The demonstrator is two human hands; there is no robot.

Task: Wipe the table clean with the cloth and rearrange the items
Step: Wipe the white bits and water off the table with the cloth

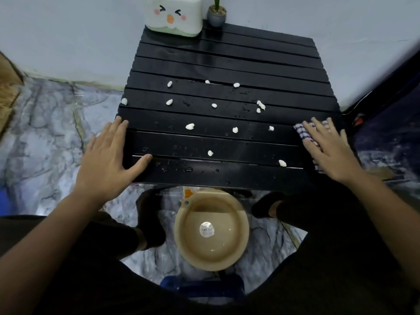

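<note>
You are resting both hands flat at the near corners of a crumb-strewn table.

Your left hand is lying spread, holding nothing, fingers overlapping the left edge of the slatted black table and thumb on a near slat. About sixteen white bits are lying scattered with water drops across the near half; the far slats are offering bare room. One tissue box and one potted plant are sitting at the far-left corner against the wall. One tan basin is sitting on the floor below the near edge. Your right hand is pressing straight-fingered on the single checked cloth at the right edge.
</note>
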